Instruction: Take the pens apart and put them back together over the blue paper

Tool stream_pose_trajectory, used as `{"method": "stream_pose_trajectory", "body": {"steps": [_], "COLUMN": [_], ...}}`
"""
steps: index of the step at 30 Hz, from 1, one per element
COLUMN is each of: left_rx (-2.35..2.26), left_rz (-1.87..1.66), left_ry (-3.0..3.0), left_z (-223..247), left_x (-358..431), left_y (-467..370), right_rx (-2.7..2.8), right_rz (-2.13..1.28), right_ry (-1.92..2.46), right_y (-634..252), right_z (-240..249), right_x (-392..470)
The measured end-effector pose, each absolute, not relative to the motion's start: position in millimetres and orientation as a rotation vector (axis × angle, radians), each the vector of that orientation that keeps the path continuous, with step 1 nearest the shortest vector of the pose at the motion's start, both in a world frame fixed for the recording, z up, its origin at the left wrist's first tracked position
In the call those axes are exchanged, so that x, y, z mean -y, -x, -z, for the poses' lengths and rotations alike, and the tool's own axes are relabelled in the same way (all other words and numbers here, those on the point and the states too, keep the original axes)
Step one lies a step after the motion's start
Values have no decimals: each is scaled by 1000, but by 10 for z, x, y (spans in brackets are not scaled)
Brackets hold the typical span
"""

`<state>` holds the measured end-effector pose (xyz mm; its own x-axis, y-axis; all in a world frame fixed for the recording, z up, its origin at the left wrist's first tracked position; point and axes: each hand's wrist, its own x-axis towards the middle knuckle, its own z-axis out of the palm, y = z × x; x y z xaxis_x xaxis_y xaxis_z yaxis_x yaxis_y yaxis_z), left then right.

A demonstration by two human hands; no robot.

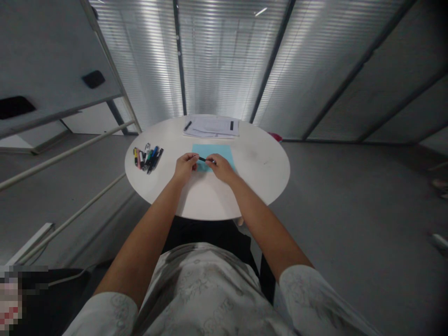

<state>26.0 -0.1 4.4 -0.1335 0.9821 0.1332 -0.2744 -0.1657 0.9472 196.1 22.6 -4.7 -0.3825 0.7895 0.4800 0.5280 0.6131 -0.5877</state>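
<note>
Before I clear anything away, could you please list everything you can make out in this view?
Table: one, white, centre
Blue sheet: one, light blue, on the table
Held pen: one, dark, over the blue sheet
Loose pens and markers: several, overlapping, mixed colours, table's left side
Paper stack: one, white, table's far side
Dark slim item: one, black, on the stack's left
Black rectangle: one, black, on the stack's right
Pink item: one, unclear, beyond the table's right edge
Blinds: several panels, grey, behind
Framed panel: one, grey, upper left
Floor: one, grey, around
Shirt: one, pale, bottom
Left hand: one, bare, on the pen's left end
Right hand: one, bare, on its right end
</note>
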Motion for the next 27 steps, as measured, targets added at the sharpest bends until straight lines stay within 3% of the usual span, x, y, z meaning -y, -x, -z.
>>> {"method": "stream_pose_trajectory", "body": {"steps": [27], "left_rx": [-955], "left_rz": [-1579], "left_ry": [-1008], "left_z": [76], "left_x": [-87], "left_y": [-228], "right_rx": [2024], "right_rz": [-400], "right_ry": [1102], "right_y": [-1965], "right_z": [41], "right_x": [-204]}}
